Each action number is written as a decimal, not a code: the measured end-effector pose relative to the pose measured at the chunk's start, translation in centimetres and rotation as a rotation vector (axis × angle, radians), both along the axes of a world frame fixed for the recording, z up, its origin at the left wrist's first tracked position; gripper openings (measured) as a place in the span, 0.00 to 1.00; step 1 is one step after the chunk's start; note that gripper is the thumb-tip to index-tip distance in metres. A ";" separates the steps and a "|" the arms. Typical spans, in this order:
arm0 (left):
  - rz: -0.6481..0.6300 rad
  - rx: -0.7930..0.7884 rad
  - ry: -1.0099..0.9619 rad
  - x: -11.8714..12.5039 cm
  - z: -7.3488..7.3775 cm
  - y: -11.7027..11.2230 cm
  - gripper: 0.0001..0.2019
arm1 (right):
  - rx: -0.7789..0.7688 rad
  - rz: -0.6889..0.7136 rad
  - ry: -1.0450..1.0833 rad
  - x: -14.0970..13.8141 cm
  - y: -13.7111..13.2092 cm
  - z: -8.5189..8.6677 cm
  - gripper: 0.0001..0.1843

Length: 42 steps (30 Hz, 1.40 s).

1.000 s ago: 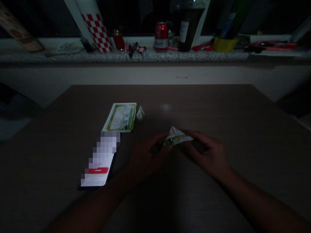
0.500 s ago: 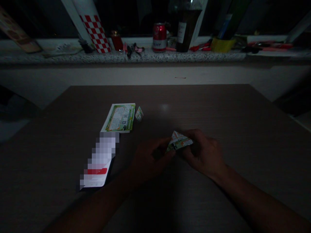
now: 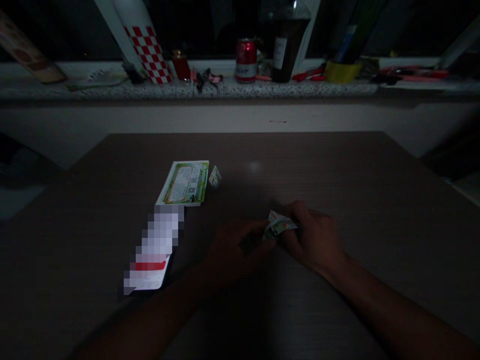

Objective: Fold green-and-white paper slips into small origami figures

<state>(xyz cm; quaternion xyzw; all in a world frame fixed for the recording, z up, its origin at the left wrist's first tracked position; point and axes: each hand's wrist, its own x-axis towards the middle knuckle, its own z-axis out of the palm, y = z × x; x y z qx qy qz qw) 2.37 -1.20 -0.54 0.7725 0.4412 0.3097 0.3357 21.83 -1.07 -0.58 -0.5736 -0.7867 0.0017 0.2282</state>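
A small piece of folded printed paper (image 3: 279, 226), green and white, is held above the table between both hands. My left hand (image 3: 234, 247) pinches its left corner between thumb and fingers. On the right side, my right hand (image 3: 315, 235) grips the same paper, with some fingertips hidden behind it. The paper looks bent, its upper flap raised to a point. A second small folded paper piece (image 3: 215, 177) stands on the table, beside a stack of green printed sheets (image 3: 183, 182).
A phone with a lit, partly pixelated screen (image 3: 148, 277) lies left of my hands on the brown table (image 3: 318, 160). Along the granite windowsill (image 3: 232, 91) behind stand a red can (image 3: 246, 60), a dark bottle (image 3: 287, 50), a red-checked cylinder (image 3: 152, 52) and a yellow container (image 3: 342, 71).
The folded paper has bent between my fingers, its flat triangle now curved. Both hands have shifted slightly; my left hand has moved a little to the right.
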 end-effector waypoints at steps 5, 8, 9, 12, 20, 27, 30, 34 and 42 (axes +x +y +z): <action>-0.031 -0.012 -0.067 0.0 0.4 -0.1 0.16 | -0.015 0.054 0.022 0.1 0.0 -0.3 0.13; -0.026 -0.100 -0.182 -0.1 0.7 0.0 0.13 | -0.039 0.140 0.112 0.1 0.0 -0.4 0.16; -0.001 -0.139 -0.222 -0.1 0.8 0.1 0.11 | -0.046 0.170 0.149 0.2 0.0 -0.5 0.15; 0.088 -0.257 -0.334 0.0 0.7 0.4 0.08 | -0.056 0.288 0.265 0.3 0.0 -0.6 0.15; 0.079 -0.553 -0.438 -0.1 0.4 1.1 0.08 | -0.003 0.476 0.425 0.3 -0.1 -0.7 0.15; -0.009 -0.532 -0.392 -0.2 0.6 1.0 0.06 | -0.124 0.474 0.652 0.1 -0.1 -1.0 0.06; -0.051 -0.544 -0.379 -0.3 0.6 1.0 0.06 | -0.244 0.437 0.743 0.1 -0.2 -1.1 0.06; -0.074 -0.560 -0.388 -0.4 0.8 0.9 0.06 | -0.364 0.325 0.881 -0.3 -0.2 -1.0 0.05; 0.169 -0.524 -0.589 -0.8 0.6 1.4 0.08 | -0.142 0.250 1.137 -0.2 -0.2 -1.7 0.14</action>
